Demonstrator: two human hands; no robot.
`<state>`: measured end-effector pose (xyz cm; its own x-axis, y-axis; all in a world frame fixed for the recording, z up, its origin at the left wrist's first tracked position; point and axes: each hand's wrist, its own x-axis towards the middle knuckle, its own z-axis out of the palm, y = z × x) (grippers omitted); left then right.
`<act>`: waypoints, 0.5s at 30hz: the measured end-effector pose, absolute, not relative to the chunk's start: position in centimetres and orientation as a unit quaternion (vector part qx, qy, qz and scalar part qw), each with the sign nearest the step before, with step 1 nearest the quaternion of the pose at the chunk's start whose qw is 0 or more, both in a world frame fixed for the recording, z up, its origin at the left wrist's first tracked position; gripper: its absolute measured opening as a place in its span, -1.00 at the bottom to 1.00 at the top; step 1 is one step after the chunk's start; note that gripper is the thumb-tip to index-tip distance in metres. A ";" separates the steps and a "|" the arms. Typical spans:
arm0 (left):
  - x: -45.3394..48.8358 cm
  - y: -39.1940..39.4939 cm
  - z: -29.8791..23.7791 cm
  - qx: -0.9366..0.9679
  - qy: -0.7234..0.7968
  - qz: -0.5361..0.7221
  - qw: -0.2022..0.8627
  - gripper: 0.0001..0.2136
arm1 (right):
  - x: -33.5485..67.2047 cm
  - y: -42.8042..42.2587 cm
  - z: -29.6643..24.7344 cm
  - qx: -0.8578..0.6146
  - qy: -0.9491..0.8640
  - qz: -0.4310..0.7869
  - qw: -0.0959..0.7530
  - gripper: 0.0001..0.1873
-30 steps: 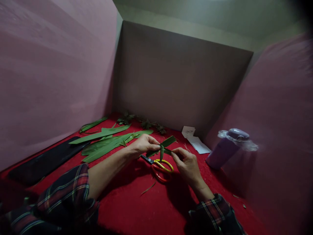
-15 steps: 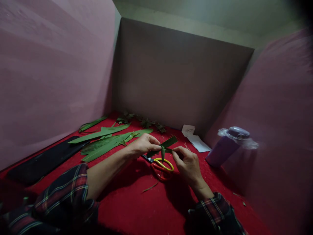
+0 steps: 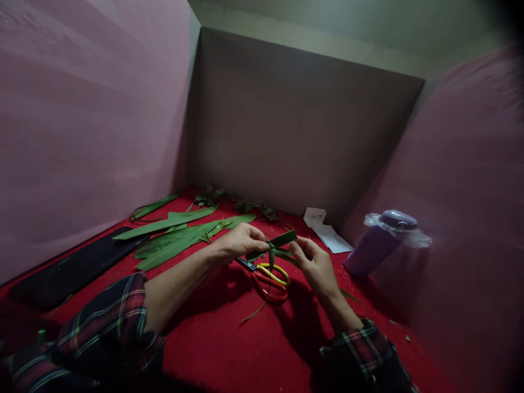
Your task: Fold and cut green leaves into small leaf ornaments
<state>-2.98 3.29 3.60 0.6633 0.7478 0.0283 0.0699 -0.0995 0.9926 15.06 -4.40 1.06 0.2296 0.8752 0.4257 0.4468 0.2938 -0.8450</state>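
My left hand [image 3: 244,240] is closed in a pinch on a small folded piece made of green leaf strips [image 3: 282,239]. The strips cross at a knot-like middle, and several ends stick out from it. My right hand [image 3: 315,265] is at the right side of the piece, thumb and fingers closed near the strip ends; the exact contact point is partly hidden by the fingers. Below the leaf piece, a pair of scissors [image 3: 273,293] with one yellow and one red handle lies on the red cloth [image 3: 221,338]. A thin dark strand [image 3: 256,313] trails down past the handles.
Long green leaves [image 3: 172,245] lie at the left, partly over a black flat object [image 3: 69,267]. Small leafy sprigs [image 3: 245,204] sit at the back. White papers [image 3: 332,238] and a purple bottle [image 3: 374,251] with clear plastic around its top are at the right. Pink walls stand both sides.
My right hand has shifted slightly right and up, from the lower strip's end toward the upper strip's end. The lower strip now extends freely beneath my fingers. My left hand keeps its pinch.
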 end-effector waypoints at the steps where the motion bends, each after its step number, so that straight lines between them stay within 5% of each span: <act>1: -3.0 3.3 3.5 0.686 0.291 0.276 0.606 -0.78 | 15.2 -4.3 1.1 -0.547 -0.576 0.241 0.557 -0.61; 15: -3.0 3.4 3.3 0.718 0.270 0.236 0.596 -0.78 | 15.0 -4.2 0.4 -0.524 -0.576 0.343 0.525 -0.69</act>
<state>-2.96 3.39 3.25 0.7419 0.6703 0.0173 0.1066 -0.1433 0.9839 14.95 -4.25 0.35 0.1006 0.9640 0.2460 0.2444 0.2157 -0.9454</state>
